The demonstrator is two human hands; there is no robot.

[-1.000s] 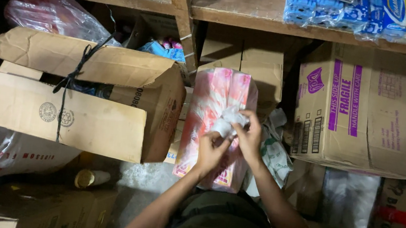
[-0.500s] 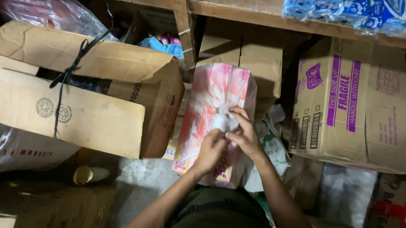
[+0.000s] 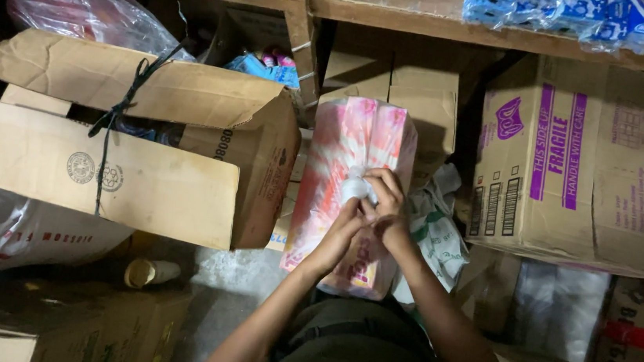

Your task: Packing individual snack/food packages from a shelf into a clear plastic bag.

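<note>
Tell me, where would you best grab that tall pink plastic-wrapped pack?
Probably at the gathered white plastic knot on the front of the pink pack, coming from the near side. Both the left hand and right hand pinch there; elsewhere the wrap looks smooth.

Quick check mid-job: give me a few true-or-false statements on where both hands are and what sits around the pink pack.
1. Both hands meet at the knotted top of the pink plastic pack. True: the left hand and the right hand grip its bunched white plastic.
2. The open cardboard box lies right of the pack. False: it lies to the left.
3. A black cord crosses that box. True.
4. The printed purple carton lies on its side, flaps open. False: it stands shut.
5. Blue packets sit on the shelf above. True.
</note>
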